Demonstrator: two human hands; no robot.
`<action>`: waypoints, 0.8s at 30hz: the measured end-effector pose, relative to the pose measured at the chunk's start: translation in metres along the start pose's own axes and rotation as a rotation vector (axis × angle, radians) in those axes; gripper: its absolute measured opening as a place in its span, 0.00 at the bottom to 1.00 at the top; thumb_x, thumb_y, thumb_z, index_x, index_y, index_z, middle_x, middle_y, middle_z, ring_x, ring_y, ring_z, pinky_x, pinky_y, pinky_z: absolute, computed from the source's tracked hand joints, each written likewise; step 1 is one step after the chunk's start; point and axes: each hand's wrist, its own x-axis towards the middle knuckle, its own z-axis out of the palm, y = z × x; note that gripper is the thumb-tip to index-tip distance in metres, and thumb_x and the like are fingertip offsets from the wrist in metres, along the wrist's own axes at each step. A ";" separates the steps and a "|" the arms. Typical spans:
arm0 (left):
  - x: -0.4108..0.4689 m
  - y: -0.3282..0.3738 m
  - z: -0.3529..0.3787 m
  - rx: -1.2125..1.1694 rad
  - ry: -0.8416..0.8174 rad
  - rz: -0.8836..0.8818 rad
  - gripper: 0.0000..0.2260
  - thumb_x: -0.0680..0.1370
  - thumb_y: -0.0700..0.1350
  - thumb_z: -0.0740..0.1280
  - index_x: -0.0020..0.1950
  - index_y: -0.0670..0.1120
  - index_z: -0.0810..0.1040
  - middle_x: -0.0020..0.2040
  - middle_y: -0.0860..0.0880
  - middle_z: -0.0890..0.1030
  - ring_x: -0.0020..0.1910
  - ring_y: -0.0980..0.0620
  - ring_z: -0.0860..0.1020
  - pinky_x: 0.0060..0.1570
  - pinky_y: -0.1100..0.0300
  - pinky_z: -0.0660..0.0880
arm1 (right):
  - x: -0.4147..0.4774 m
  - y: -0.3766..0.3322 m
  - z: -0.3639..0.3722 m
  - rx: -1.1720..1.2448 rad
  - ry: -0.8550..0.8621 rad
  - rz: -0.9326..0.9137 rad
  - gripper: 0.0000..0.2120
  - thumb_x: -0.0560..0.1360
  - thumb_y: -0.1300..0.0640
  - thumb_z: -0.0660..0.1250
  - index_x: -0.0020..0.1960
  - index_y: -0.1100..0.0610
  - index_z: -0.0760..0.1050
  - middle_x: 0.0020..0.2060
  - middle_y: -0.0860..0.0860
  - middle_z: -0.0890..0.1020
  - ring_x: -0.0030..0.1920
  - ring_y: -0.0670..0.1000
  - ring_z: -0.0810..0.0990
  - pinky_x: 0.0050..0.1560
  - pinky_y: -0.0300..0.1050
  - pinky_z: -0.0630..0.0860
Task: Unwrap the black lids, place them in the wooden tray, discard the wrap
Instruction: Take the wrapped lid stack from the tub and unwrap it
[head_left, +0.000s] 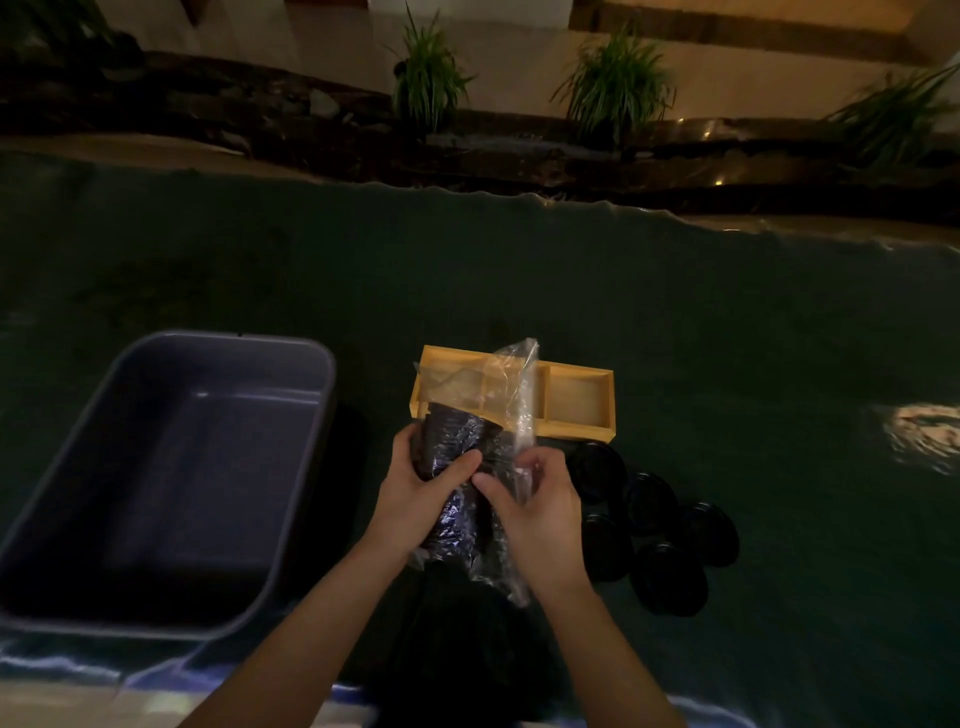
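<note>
A stack of black lids (451, 457) sits inside a clear plastic wrap (511, 384), held above the table just in front of the wooden tray (579, 397). My left hand (415, 488) grips the stack from the left. My right hand (540, 509) pinches the wrap on the right side. The wrap's open end sticks up over the tray's left and middle compartments. Several loose black lids (649, 535) lie on the table to the right of my hands.
A large grey plastic bin (171, 478) stands at the left. The table wears a dark green cloth (727, 312). Potted plants (426, 83) and a dark ledge line the far side. A striped cloth edge (78, 670) runs along the near side.
</note>
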 end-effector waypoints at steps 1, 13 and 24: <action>0.000 0.001 0.000 0.001 0.001 -0.005 0.43 0.59 0.68 0.80 0.69 0.64 0.66 0.61 0.58 0.80 0.58 0.54 0.81 0.62 0.45 0.79 | 0.001 0.001 0.000 -0.002 0.035 -0.022 0.18 0.73 0.47 0.78 0.53 0.45 0.70 0.48 0.44 0.81 0.46 0.42 0.82 0.44 0.34 0.78; 0.002 0.005 -0.006 0.003 0.009 -0.004 0.41 0.58 0.67 0.81 0.67 0.65 0.66 0.60 0.59 0.80 0.59 0.54 0.81 0.59 0.51 0.78 | 0.016 0.016 -0.029 0.367 0.070 0.242 0.04 0.81 0.56 0.70 0.49 0.55 0.82 0.37 0.47 0.86 0.37 0.43 0.83 0.40 0.36 0.77; 0.003 0.004 -0.002 -0.002 0.008 -0.003 0.42 0.57 0.70 0.80 0.66 0.65 0.67 0.60 0.58 0.81 0.58 0.54 0.82 0.63 0.44 0.78 | 0.004 0.014 -0.027 -0.042 0.067 -0.063 0.14 0.76 0.40 0.72 0.54 0.40 0.69 0.45 0.40 0.82 0.44 0.39 0.83 0.39 0.29 0.77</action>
